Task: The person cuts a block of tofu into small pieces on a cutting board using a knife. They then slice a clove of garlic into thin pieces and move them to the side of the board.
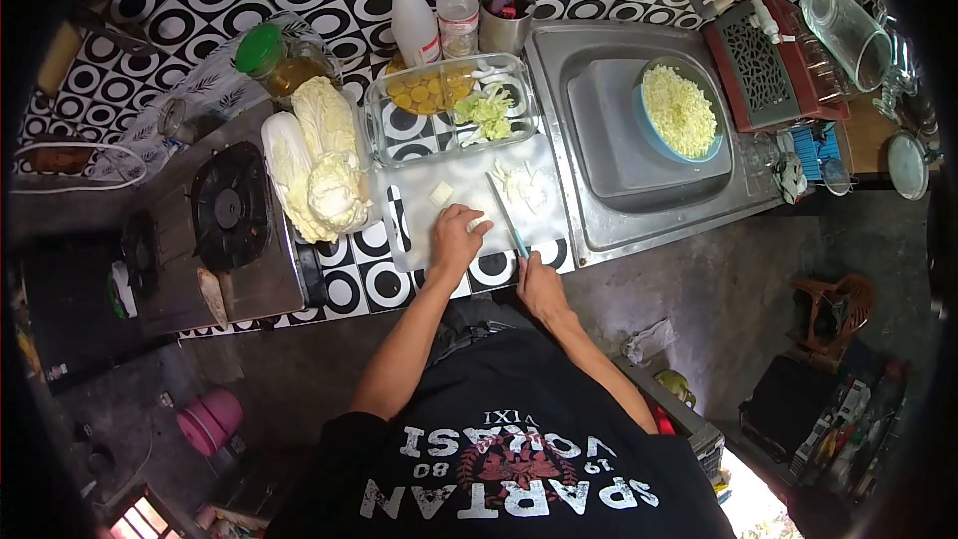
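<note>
Taking the clock face from the middle of the cutting board (pixel 424 240), a smooth, whitish, rectangular sheet with a slot at its 9 o'clock end, the left hand (pixel 459 237) lay near the centre with its fingers curled over a small pale piece (pixel 476 225). The right hand (pixel 541 284), at 5 o'clock, was closed around the blue handle of a knife (pixel 509 216), whose slim metal blade pointed toward 11 o'clock, just beside loose, glossy white strips (pixel 520 188). A flat, squarish pale block (pixel 442 194) rested on the board toward 10 o'clock. At 12 o'clock stood a clear glass dish (pixel 375 145) with rounded corners and a divider, its right part holding frilly green leaf pieces (pixel 486 113) and white strips. Beyond it were a matte white bottle (pixel 413 20) and a blue-capped clear bottle (pixel 458 15), both with red markings too small to read. Crinkled, cream-yellow cabbages (pixel 326 165) lay between 9 and 10 o'clock, beside the dark stove (pixel 235 205). At 2 o'clock, a round blue bowl (pixel 654 138) heaped with fine pale-yellow shreds (pixel 681 108) sat in the steel sink (pixel 599 239). The black shirt (pixel 419 459), at 6 o'clock, bore upside-down white lettering reading "SPARTAN", with "19" and "80".
</note>
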`<state>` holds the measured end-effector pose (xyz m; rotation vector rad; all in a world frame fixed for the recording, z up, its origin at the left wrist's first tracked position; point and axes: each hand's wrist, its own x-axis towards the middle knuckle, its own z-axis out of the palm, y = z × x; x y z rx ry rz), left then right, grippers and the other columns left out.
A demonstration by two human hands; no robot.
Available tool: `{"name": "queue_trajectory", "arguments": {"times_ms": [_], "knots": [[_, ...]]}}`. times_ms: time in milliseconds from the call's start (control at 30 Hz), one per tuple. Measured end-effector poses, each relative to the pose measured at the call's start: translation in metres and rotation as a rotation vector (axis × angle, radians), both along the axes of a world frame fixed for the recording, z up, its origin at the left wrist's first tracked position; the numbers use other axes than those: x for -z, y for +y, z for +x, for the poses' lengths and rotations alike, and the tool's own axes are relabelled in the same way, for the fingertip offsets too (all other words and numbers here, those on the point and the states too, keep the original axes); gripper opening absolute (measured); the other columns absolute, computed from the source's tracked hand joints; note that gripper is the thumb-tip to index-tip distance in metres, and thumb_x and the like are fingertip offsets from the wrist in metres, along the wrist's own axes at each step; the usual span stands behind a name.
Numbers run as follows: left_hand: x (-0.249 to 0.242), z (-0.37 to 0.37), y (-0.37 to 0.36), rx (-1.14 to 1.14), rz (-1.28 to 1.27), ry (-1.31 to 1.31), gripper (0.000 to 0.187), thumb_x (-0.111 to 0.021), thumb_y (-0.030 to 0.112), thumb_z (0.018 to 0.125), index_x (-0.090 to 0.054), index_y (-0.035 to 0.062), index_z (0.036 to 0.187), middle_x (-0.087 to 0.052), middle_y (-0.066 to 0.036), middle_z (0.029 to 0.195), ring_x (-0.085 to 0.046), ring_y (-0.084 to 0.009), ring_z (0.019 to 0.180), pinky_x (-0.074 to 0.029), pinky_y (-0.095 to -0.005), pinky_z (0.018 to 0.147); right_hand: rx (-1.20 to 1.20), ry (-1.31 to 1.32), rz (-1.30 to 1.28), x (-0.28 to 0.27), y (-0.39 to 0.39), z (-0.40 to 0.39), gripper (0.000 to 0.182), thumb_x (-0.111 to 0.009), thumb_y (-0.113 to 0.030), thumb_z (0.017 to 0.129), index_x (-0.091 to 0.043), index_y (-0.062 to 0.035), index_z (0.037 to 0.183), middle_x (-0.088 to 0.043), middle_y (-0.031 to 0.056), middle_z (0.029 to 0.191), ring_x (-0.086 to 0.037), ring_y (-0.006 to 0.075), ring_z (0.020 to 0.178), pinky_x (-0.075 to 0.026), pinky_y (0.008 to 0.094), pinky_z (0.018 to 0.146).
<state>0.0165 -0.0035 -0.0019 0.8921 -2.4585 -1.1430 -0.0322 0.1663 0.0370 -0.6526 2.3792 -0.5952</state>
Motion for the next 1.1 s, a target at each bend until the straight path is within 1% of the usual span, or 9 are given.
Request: {"name": "queue_trajectory", "arguments": {"times_ms": [167, 300, 367, 467, 700, 800, 867, 967, 1100], "knots": [[0.0, 0.003, -0.005, 0.073, 0.023, 0.007, 0.021, -0.074, 0.013, 0.066, -0.071, 0.0061, 0.086, -0.06, -0.01, 0.082, -0.056, -0.0277, 0.083, -0.046, -0.0362, 0.075, -0.038, -0.02, -0.057, -0.005, -0.005, 0.004, 0.029, -0.039, -0.023, 0.095, -0.044, 0.0051, 0.089, -0.058, 0.0314, 0.07, -0.057, 0.05, 0.069, -0.044, 0.0572, 0.064], [0.006, 0.001, -0.004, 0.054, 0.031, 0.012, 0.022, -0.075, 0.013, 0.065, -0.071, 0.0058, 0.086, -0.06, -0.01, 0.082, -0.056, -0.0277, 0.083, -0.046, -0.036, 0.075, -0.044, -0.037, -0.043, -0.009, -0.006, 0.004, 0.029, -0.039, -0.023, 0.095, -0.044, 0.0046, 0.089, -0.057, 0.0319, 0.07, -0.057, 0.0504, 0.07, -0.044, 0.0576, 0.064], [0.007, 0.0, -0.006, 0.05, 0.013, 0.013, 0.022, -0.077, 0.012, 0.065, -0.071, 0.0045, 0.085, -0.06, -0.011, 0.08, -0.057, -0.0272, 0.078, -0.046, -0.0352, 0.07, -0.05, -0.04, -0.022, -0.013, -0.008, 0.003, 0.029, -0.039, -0.023, 0.095, -0.043, 0.0041, 0.088, -0.058, 0.0318, 0.07, -0.056, 0.0509, 0.07, -0.043, 0.0581, 0.064], [0.009, -0.002, -0.007, 0.047, 0.037, -0.014, 0.022, -0.077, 0.012, 0.065, -0.071, 0.004, 0.085, -0.06, -0.011, 0.08, -0.058, -0.0265, 0.076, -0.047, -0.0348, 0.068, -0.061, -0.045, -0.005, -0.014, -0.009, 0.003, 0.029, -0.038, -0.024, 0.095, -0.043, 0.0036, 0.088, -0.058, 0.0314, 0.07, -0.057, 0.0507, 0.07, -0.044, 0.0577, 0.063], [0.012, -0.003, -0.009, 0.059, 0.072, -0.023, 0.021, -0.078, 0.011, 0.065, -0.071, 0.0026, 0.082, -0.06, -0.011, 0.08, -0.059, -0.0262, 0.073, -0.047, -0.0347, 0.066, -0.082, -0.011, 0.016, 0.003, -0.021, 0.005, 0.029, -0.038, -0.024, 0.096, -0.043, 0.003, 0.088, -0.058, 0.0303, 0.069, -0.058, 0.0486, 0.069, -0.045, 0.0559, 0.061], [0.013, -0.001, -0.008, 0.056, 0.071, 0.002, 0.02, -0.078, 0.01, 0.064, -0.07, 0.0024, 0.081, -0.061, -0.011, 0.081, -0.059, -0.0266, 0.073, -0.048, -0.0349, 0.066, -0.05, 0.016, -0.006, 0.009, -0.034, 0.004, 0.024, -0.041, -0.02, 0.095, -0.042, 0.0026, 0.088, -0.057, 0.03, 0.066, -0.057, 0.0497, 0.067, -0.044, 0.0569, 0.061], [0.013, -0.002, -0.008, 0.047, -0.009, 0.036, 0.02, -0.078, 0.009, 0.064, -0.069, 0.0023, 0.081, -0.061, -0.012, 0.081, -0.06, -0.0269, 0.073, -0.048, -0.0352, 0.066, -0.053, 0.0, -0.007, 0.006, -0.039, 0.001, 0.024, -0.042, -0.02, 0.095, -0.042, 0.0026, 0.087, -0.057, 0.0299, 0.067, -0.057, 0.0492, 0.067, -0.045, 0.0562, 0.06], [0.015, 0.0, -0.007, 0.032, 0.024, 0.054, 0.021, -0.078, 0.009, 0.063, -0.069, 0.0025, 0.081, -0.062, -0.012, 0.08, -0.06, -0.0272, 0.074, -0.048, -0.0354, 0.066, -0.078, 0.002, 0.018, 0.006, -0.021, 0.004, 0.028, -0.038, -0.023, 0.096, -0.043, 0.0036, 0.09, -0.059, 0.0302, 0.069, -0.059, 0.048, 0.069, -0.045, 0.0554, 0.062], [0.007, -0.001, -0.006, 0.001, 0.078, 0.061, 0.021, -0.078, 0.009, 0.063, -0.069, 0.0027, 0.08, -0.062, -0.012, 0.08, -0.059, -0.027, 0.074, -0.048, -0.0356, 0.067, -0.075, -0.036, -0.017, 0.002, -0.005, 0.002, 0.028, -0.039, -0.022, 0.095, -0.043, 0.0047, 0.089, -0.058, 0.0314, 0.069, -0.058, 0.049, 0.069, -0.045, 0.0561, 0.063]]}}
